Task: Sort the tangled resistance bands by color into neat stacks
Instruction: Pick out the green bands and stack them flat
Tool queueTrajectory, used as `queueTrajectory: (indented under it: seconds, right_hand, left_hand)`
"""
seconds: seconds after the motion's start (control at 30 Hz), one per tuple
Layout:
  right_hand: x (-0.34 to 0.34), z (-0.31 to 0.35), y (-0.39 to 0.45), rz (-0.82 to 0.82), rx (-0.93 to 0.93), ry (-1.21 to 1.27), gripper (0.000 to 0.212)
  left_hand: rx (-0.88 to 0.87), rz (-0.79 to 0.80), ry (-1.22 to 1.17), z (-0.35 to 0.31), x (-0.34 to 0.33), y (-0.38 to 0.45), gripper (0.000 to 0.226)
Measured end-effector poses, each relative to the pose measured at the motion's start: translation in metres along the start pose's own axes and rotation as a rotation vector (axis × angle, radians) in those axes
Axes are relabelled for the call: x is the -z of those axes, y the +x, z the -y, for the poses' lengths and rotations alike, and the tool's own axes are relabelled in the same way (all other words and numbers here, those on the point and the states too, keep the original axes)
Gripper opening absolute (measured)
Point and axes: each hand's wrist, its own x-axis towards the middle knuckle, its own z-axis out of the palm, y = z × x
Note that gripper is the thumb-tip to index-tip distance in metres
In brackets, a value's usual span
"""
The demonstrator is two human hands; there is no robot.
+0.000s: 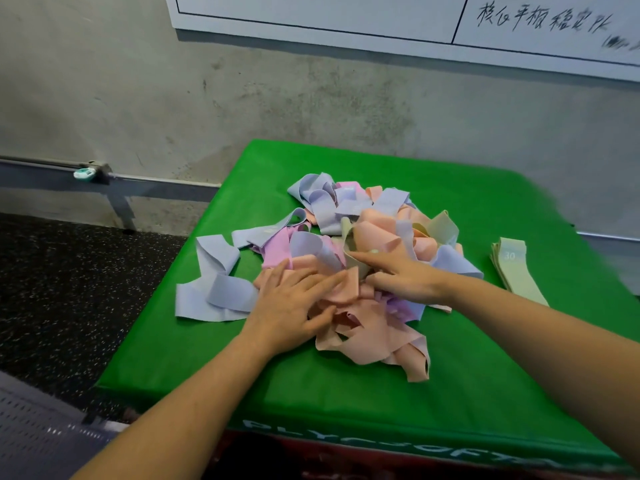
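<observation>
A tangled heap of resistance bands [363, 237] in lavender, pink, peach and pale yellow-green lies in the middle of the green box top [381, 386]. A small flat stack of pale yellow-green bands [516, 268] sits apart at the right. My left hand [294, 306] rests on the heap's near left side, fingers straight over a peach band [367, 337]. My right hand [394, 275] reaches into the heap's centre, index finger stretched toward a pale yellow-green band [355, 258]; its other fingers curl into the bands, and I cannot see whether they hold one.
A grey concrete wall rises behind the box, with a whiteboard [415, 19] mounted high on it. A metal rail [104, 174] runs along the wall at left. Dark speckled floor [69, 289] lies left of the box.
</observation>
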Motion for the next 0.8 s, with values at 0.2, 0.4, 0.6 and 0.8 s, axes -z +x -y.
queueTrajectory:
  seconds: [0.2,0.4,0.6,0.8]
  right_hand:
    - [-0.005,-0.006,-0.015,-0.259,-0.005,0.068,0.036]
    - [0.004,-0.010,-0.039,-0.357,-0.023,0.024,0.018]
    - [0.018,-0.018,-0.076,-0.408,0.079,0.064,0.010]
    - [0.017,-0.005,-0.093,-0.608,0.020,0.603,0.026]
  left_hand:
    - [0.012,-0.110,0.008,0.001,-0.003,0.000,0.038]
    - [0.071,-0.156,0.004,0.000,-0.004,0.002,0.040]
    - [0.070,-0.216,0.010,-0.008,-0.003,0.003,0.037]
    - [0.125,-0.117,-0.241,-0.058,0.003,0.018,0.057]
